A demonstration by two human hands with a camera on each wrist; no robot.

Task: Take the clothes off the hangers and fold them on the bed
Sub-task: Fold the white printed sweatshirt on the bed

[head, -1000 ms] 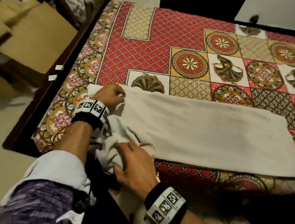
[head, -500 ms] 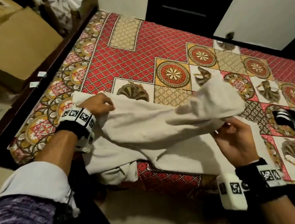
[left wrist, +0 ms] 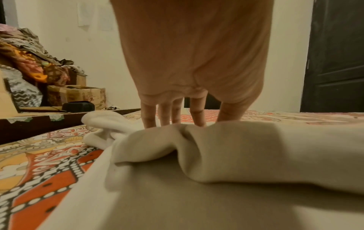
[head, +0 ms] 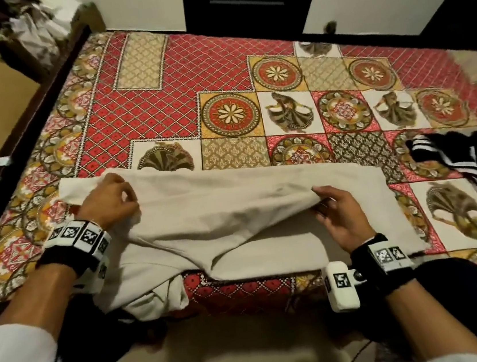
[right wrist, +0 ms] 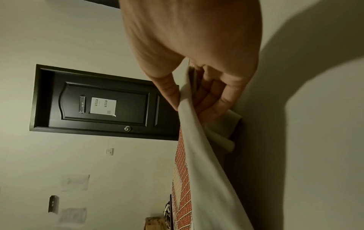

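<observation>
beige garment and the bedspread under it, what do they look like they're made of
Beige garment: seemingly soft matte knit, maybe cotton fleece; it drapes in thick rounded folds. Bedspread: probably thin printed woven cotton, matte; flat red lattice and medallion pattern.

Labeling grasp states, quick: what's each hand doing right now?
Left hand: fingers curled, gripping the beige garment at its left end.
Right hand: thumb and fingers pinching the garment's lifted fold.
</observation>
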